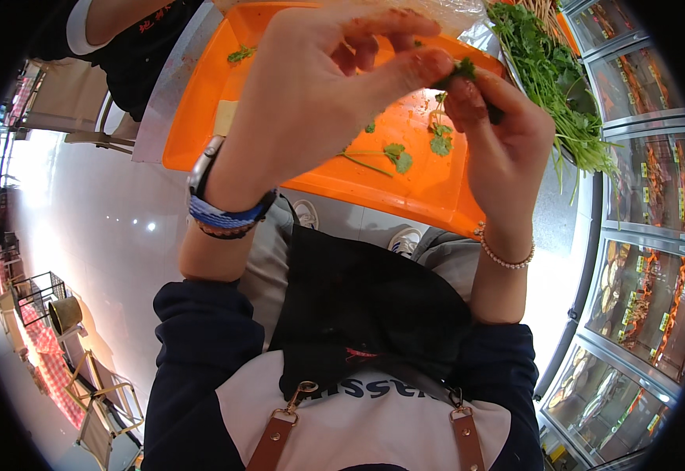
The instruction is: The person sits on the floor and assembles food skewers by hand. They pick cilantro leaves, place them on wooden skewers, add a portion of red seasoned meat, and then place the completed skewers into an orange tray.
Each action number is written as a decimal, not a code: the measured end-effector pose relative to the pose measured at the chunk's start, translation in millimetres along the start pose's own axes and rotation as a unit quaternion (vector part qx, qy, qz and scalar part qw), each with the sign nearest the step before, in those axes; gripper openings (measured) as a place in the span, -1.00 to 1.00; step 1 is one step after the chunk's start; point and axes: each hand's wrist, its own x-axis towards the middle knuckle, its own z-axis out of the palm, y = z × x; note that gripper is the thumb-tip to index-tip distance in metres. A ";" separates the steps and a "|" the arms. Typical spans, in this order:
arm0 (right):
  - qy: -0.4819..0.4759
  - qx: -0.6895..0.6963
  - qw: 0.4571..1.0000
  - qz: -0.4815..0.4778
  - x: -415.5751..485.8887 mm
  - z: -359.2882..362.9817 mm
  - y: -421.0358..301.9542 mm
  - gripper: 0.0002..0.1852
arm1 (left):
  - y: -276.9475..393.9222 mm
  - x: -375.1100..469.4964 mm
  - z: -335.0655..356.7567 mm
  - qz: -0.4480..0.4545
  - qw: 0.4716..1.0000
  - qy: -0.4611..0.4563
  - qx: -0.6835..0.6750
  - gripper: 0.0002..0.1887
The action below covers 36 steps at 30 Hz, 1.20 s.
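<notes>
Above an orange plastic tray (378, 191), a small bunch of coriander (465, 69) is pinched at my fingertips. My right hand (504, 126) grips it between thumb and index finger. From the other side, the thumb of my left hand (331, 88) presses against it, while the left fingers curl above. Reddish wet stains mark the fingers. In the tray lie loose coriander sprigs (400, 158), and a single leaf (241, 54) sits near its far left. A pale yellow flat piece (225, 116) shows partly behind my left forearm.
A heap of coriander (554, 82) fills a container at the right, near wooden sticks (539, 9). Clear plastic film (454, 15) lies beyond the tray. Glass-doored display cabinets (642, 294) line the right side. Another person's arm (107, 20) is at upper left, near a folding chair (69, 106).
</notes>
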 end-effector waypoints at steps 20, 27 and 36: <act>-0.054 0.106 0.986 0.118 4.8 0.1 -2.1 -0.74 | -14.7 7.3 9.5 0.228 0.937 0.145 0.222 -0.85; -0.012 0.084 0.993 0.077 0.5 6.9 0.5 -0.78 | -22.9 9.4 15.3 0.380 0.859 0.147 0.311 -0.87; -0.011 0.088 0.994 0.069 -2.0 0.1 -5.5 -0.78 | -20.0 9.1 20.3 0.347 0.900 0.107 0.240 -0.85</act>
